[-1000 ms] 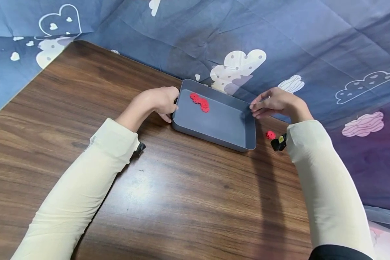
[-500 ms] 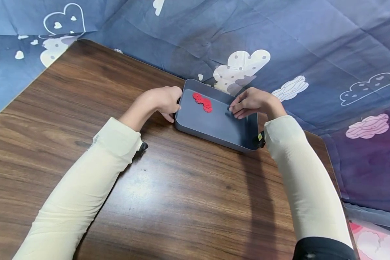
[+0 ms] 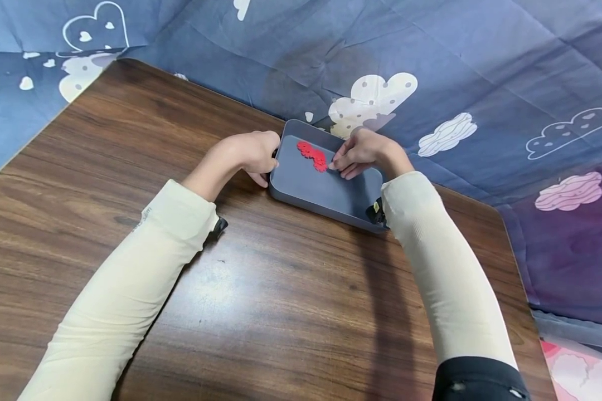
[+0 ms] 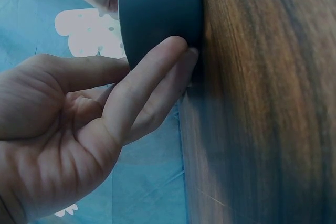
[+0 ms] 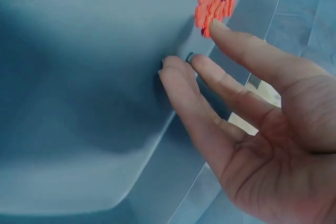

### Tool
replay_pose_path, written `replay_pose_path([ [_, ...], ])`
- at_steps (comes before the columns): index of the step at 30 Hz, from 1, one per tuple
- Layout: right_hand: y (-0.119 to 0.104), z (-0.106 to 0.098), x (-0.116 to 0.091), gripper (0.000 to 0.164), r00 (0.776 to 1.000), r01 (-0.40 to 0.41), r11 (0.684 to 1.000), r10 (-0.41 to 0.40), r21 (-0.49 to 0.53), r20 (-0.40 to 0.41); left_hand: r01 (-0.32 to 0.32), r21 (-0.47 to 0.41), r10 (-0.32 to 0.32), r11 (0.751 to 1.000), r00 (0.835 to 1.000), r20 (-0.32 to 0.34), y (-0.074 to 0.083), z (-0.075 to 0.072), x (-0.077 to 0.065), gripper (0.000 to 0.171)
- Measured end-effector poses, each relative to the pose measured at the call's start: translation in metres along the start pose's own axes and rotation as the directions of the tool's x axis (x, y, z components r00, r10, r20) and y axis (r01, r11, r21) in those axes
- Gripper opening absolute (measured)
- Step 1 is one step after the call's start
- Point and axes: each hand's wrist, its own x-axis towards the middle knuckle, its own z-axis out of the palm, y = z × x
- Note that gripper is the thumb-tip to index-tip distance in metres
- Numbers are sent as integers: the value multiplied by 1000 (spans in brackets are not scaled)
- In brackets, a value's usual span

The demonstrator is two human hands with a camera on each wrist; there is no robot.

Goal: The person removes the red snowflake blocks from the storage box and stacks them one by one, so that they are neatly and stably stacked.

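A grey rectangular tray point(image 3: 311, 195) lies near the table's back edge. My left hand point(image 3: 253, 155) holds its left end; in the left wrist view the thumb meets the rim and fingers lie along the outer wall. Flat red scalloped pieces point(image 3: 313, 156) sit in a short overlapping row on the tray floor. My right hand point(image 3: 363, 153) reaches in over the tray's back wall, just right of the red pieces. In the right wrist view its thumb point(image 5: 236, 43) and fingers stand apart with nothing seen between them, the thumb tip close to the pieces.
The brown wooden table point(image 3: 261, 312) stretches toward me in front of the tray. A blue patterned cloth point(image 3: 291, 50) hangs right behind the table's back edge. My right sleeve point(image 3: 436, 262) covers part of the table right of the tray.
My right hand has moved left, from the tray's right end to beside the red pieces. The red piece on the table at right is now out of sight. My left hand stays put.
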Motion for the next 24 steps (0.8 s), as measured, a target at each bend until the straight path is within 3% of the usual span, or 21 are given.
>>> replay_pose_path([
  [8, -17, 12, 7, 25, 997, -25, 998, 21, -51, -74, 0, -13, 1, 1000, 1000, 6, 0, 0, 0, 27],
  [16, -24, 18, 16, 22, 996, -70, 995, 66, -77, -58, -20, 8, 20, 1000, 1000, -8, -1, 0, 0, 25],
  [24, -22, 19, 19, 20, 998, -47, 997, 45, -55, -49, -20, 6, 20, 1000, 1000, -9, -3, 0, 3, 21],
])
